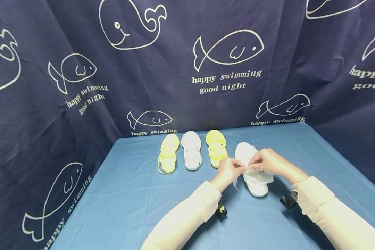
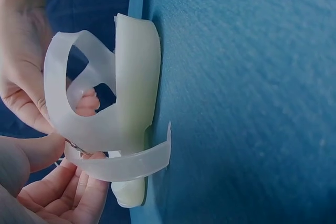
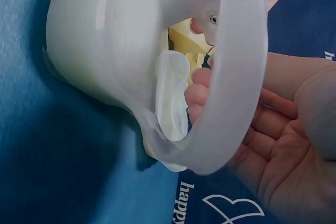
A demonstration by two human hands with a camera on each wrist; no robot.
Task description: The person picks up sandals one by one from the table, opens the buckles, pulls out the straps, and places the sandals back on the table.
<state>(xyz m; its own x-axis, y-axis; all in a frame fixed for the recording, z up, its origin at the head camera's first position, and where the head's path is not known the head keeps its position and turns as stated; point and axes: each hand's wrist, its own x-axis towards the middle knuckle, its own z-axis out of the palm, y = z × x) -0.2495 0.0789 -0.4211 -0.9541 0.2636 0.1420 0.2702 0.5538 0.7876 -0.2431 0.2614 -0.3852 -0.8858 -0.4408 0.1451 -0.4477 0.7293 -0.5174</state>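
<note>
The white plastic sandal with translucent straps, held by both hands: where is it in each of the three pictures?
Head: the sandal is right of centre, lower half.
Left wrist: the sandal is left of centre.
Right wrist: the sandal is upper middle, cut by the top edge.
Shared landmark: the flat blue cloth surface, at bottom, right and left respectively.

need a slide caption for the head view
Left hand and right hand pinch a strap of a white sandal beside two yellow sandals and another white one on a blue table.

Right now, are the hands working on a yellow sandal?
No, the left hand and the right hand both grip straps of the rightmost white sandal.
</note>
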